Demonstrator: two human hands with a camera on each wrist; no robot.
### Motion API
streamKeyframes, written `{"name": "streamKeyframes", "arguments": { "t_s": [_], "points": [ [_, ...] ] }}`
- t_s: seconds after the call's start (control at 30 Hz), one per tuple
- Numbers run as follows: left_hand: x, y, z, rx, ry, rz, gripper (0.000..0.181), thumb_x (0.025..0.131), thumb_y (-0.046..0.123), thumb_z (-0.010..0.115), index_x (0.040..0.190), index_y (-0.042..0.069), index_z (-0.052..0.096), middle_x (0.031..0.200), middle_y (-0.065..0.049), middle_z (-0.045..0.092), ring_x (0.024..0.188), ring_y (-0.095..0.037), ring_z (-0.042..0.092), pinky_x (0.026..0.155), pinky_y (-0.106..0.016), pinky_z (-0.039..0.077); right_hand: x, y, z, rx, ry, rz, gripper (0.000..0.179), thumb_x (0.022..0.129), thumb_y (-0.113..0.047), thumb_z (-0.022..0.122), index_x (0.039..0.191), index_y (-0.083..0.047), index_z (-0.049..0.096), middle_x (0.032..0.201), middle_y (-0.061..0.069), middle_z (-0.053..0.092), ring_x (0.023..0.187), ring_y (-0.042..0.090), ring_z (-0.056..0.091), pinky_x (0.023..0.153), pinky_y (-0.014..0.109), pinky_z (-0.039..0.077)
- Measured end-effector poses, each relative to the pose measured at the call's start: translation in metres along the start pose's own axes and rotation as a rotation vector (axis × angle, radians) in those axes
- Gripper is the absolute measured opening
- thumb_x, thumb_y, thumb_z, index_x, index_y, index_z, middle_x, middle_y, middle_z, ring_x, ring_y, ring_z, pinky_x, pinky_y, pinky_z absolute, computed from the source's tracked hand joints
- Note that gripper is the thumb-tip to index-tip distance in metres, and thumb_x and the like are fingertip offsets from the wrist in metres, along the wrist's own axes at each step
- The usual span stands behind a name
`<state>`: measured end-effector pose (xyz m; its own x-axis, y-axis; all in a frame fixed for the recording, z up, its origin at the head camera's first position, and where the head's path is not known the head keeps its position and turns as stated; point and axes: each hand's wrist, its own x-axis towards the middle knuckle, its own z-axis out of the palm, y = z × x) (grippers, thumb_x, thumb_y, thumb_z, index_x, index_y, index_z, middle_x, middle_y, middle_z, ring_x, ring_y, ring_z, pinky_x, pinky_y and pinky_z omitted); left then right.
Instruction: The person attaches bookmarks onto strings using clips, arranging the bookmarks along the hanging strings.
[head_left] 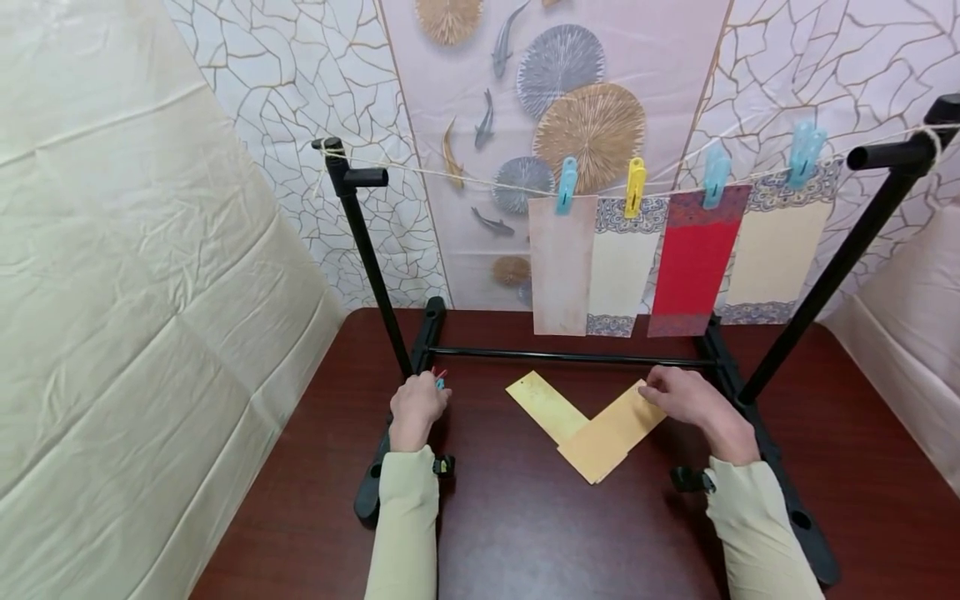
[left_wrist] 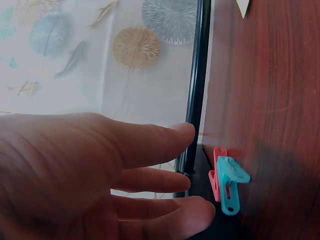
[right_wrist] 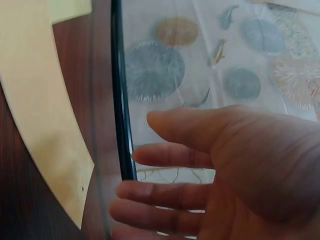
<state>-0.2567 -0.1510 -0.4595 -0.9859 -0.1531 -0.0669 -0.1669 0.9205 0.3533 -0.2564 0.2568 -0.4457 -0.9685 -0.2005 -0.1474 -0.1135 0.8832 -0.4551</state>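
Paper strips: light, bendy, loose on the worktop

Clock read from centre of head view. Strips between 4 and 5, overlapping in a V. Judged like thin card: almost weightless, springy, easily creased, apt to slide flat. Best hold: pinch a short end, lifting its edge first.

Right hand at 4, by the strips' upper end; fingers and thumb well apart, gripping nothing, contact unclear. Left hand at 7, likewise spread and holding nothing.

Counts: strips, at least two, hidden layers uncertain; loose pegs, two, one teal peg, one red peg; hung sheets, four, toward 3; sheet pegs, seemingly four: three blue, one yellow.
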Motion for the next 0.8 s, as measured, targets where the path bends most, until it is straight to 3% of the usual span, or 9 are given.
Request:
{"name": "streamKeyframes", "arguments": {
  "t_s": [0.2, 0.37, 0.5, 0.8],
  "points": [
    [0.000, 0.003, 0.005, 0.016, -0.026, 0.010, 0.043, 0.093, 0.033, 0.066, 0.058, 0.014, 0.051, 0.057, -0.004, 0.049, 0.050, -0.022, 0.050, 0.046, -0.033, 0.036, 0.000, 0.008, 0.002, -0.012, -0.006, 0.066, 0.029, 0.095, -0.030, 0.062, 0.102, -0.002, 0.060, 0.077, 0.008, 0.058, 0.069, 0.020, 0.051, 0.059, 0.030, 0.040],
    [0.000, 0.002, 0.005, 0.023, -0.006, -0.019, 0.043, 0.093, 0.032, 0.067, 0.058, 0.013, 0.052, 0.056, -0.004, 0.048, 0.051, -0.023, 0.051, 0.046, -0.033, 0.037, 0.002, 0.014, 0.004, -0.005, -0.056, 0.147, 0.033, 0.094, -0.035, 0.063, 0.100, -0.004, 0.055, 0.077, 0.008, 0.055, 0.068, 0.022, 0.051, 0.058, 0.032, 0.039],
    [-0.003, 0.005, 0.005, 0.096, -0.023, -0.013, 0.036, 0.090, 0.031, 0.070, 0.062, 0.012, 0.058, 0.058, -0.006, 0.053, 0.052, -0.024, 0.054, 0.047, -0.035, 0.041, 0.002, 0.016, 0.006, 0.018, -0.078, 0.179, 0.036, 0.093, -0.035, 0.065, 0.099, -0.003, 0.052, 0.078, 0.010, 0.053, 0.067, 0.023, 0.051, 0.057, 0.033, 0.040],
    [0.001, 0.007, 0.016, 0.109, -0.001, -0.043, 0.046, 0.086, 0.041, 0.073, 0.056, 0.014, 0.050, 0.051, -0.002, 0.046, 0.048, -0.022, 0.052, 0.043, -0.031, 0.036, 0.006, 0.025, 0.013, 0.142, -0.130, 0.234, 0.049, 0.089, -0.032, 0.068, 0.118, 0.002, 0.047, 0.100, 0.020, 0.059, 0.082, 0.028, 0.058, 0.059, 0.040, 0.053]
  ]
}}
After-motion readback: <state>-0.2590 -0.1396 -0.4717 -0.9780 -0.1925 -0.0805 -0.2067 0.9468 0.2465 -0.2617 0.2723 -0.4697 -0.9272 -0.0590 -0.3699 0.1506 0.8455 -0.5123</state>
